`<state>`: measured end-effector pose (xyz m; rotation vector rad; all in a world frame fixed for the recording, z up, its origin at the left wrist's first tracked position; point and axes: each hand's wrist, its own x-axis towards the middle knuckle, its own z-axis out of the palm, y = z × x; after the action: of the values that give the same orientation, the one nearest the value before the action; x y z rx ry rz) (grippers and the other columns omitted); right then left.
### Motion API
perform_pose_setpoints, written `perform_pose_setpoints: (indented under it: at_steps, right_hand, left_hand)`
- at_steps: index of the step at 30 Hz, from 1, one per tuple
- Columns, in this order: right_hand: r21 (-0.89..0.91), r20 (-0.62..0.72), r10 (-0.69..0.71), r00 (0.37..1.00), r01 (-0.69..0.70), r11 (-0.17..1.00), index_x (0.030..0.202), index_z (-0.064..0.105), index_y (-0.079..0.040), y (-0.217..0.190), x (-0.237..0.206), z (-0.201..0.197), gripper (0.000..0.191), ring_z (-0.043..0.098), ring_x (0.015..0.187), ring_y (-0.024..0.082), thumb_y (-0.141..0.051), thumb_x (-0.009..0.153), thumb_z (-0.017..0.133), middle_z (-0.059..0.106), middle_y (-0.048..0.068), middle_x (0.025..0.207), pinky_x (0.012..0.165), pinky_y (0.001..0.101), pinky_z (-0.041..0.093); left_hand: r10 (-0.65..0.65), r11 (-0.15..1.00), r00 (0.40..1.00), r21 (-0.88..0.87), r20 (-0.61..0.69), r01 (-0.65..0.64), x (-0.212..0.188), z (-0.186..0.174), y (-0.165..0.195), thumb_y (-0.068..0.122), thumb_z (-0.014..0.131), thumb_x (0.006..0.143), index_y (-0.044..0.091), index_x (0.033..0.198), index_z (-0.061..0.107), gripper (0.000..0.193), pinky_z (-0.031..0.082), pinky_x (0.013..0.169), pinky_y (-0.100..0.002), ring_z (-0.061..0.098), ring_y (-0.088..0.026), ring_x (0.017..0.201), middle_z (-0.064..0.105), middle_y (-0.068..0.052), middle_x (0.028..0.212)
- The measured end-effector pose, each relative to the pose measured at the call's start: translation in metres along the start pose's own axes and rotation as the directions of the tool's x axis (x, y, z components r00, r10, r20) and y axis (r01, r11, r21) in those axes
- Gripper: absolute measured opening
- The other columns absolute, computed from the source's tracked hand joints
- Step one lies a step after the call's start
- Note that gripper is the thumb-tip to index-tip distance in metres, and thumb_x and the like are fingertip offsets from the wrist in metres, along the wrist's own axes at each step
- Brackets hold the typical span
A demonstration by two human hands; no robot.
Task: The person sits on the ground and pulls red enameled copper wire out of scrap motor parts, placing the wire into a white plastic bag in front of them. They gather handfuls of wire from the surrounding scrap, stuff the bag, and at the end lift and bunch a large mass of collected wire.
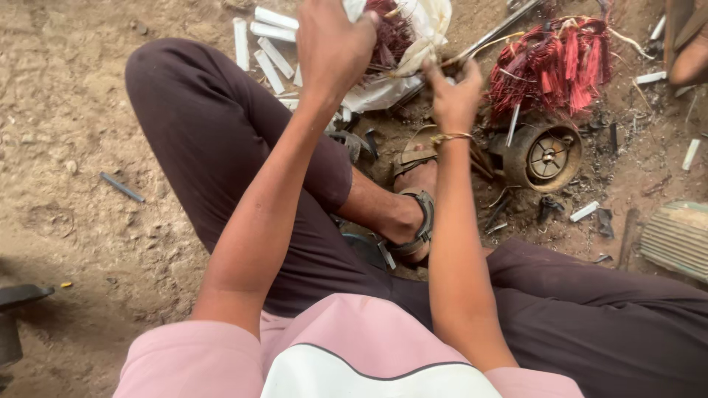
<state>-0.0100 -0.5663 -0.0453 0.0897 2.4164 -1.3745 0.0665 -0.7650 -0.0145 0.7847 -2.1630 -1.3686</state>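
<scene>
Hands work best close together: left hand clamps the white cloth around dark red wire, while right hand pinches a strand just beside that grip.

Left hand grips white cloth around red wire bundle; right hand pinches strand; round motor part near on dirt ground.

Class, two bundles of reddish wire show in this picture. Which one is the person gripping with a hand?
The darker bundle at top centre, wrapped in white cloth and clutched by the left hand. The brighter red bundle lies untouched on the ground, right of it.
</scene>
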Motion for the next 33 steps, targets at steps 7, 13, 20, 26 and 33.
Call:
perform_pose_setpoints:
  at_steps: [7,13,20,26,33]
  right_hand:
    - [-0.38,-0.102,-0.849,0.519,0.768,0.516,0.104,0.071,-0.008,0.024,0.0,0.074,0.011,0.067,0.073,0.016,-0.018,0.106,0.069,0.072,0.006,0.089,0.061,0.0265,0.054]
    - [-0.591,0.442,-0.823,0.357,0.806,0.032,0.114,0.073,-0.009,0.027,0.02,0.085,0.02,0.066,0.091,0.023,-0.003,0.1,0.061,0.068,0.006,0.101,0.076,0.0343,0.056]
    - [-0.607,0.699,-0.594,0.398,0.769,-0.2,0.131,0.067,-0.024,-0.008,0.066,0.039,0.039,0.068,0.102,0.027,-0.006,0.096,0.061,0.067,0.008,0.111,0.101,0.0479,0.049]
    - [-0.525,0.768,-0.508,0.39,0.837,-0.151,0.153,0.057,-0.003,-0.041,0.058,0.016,0.061,0.067,0.098,0.034,-0.006,0.092,0.057,0.066,0.017,0.112,0.099,0.0486,0.047]
    - [-0.477,0.664,-0.731,0.158,0.842,-0.251,0.099,0.069,-0.005,-0.025,0.047,-0.037,0.018,0.064,0.104,0.033,-0.012,0.084,0.061,0.067,0.016,0.11,0.092,0.0413,0.053]
  left_hand:
    - [-0.089,0.933,0.994,-0.355,-0.059,0.063,0.008,0.011,-0.025,0.006,0.065,0.085,-0.008,0.079,0.053,0.019,0.042,0.055,-0.038,0.047,-0.015,0.059,0.053,-0.007,0.062]
    - [-0.16,0.919,0.981,-0.381,-0.114,0.105,0.012,0.007,-0.023,0.0,0.066,0.077,-0.005,0.069,0.044,0.024,0.035,0.045,-0.03,0.042,-0.007,0.054,0.047,0.001,0.06]
    - [0.057,0.881,0.998,-0.47,-0.027,-0.063,0.018,0.005,-0.013,-0.006,0.063,0.08,-0.002,0.068,0.055,0.016,0.032,0.04,-0.026,0.046,-0.005,0.048,0.052,0.003,0.062]
    - [-0.103,0.887,0.995,-0.455,-0.02,0.082,0.025,0.002,-0.017,-0.004,0.065,0.087,-0.001,0.067,0.055,0.022,0.029,0.041,-0.025,0.042,-0.005,0.047,0.049,0.005,0.058]
    - [-0.001,0.863,0.998,-0.504,-0.07,-0.035,0.03,-0.011,-0.015,-0.01,0.069,0.082,0.001,0.078,0.051,0.021,0.038,0.057,-0.03,0.046,-0.008,0.063,0.048,0.003,0.072]
